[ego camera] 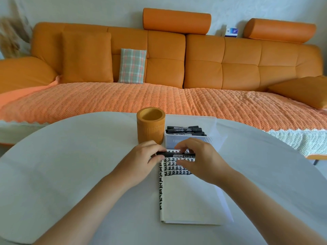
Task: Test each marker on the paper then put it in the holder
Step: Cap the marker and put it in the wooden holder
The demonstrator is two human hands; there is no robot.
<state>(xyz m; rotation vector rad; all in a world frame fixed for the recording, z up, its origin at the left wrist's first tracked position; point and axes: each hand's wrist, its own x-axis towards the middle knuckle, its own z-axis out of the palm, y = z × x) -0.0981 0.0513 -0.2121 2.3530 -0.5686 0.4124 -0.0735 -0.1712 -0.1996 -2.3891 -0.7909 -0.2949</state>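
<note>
A black marker (174, 154) lies level above the top of the paper (187, 197), held at both ends. My left hand (141, 161) grips its left end, likely the cap, and my right hand (200, 160) grips its barrel. The white paper carries rows of black test marks along its top and left edge. Just beyond my left hand stands the orange cylindrical holder (151, 125), upright, and no marker shows above its rim. Right of the holder a clear plastic box (187, 140) holds several black markers (184, 130).
Everything rests on a round white table (70, 165). Its far edge lies just behind the holder and box. Beyond it stretches an orange sofa (177, 68) with an orange throw and a plaid cushion (132, 65).
</note>
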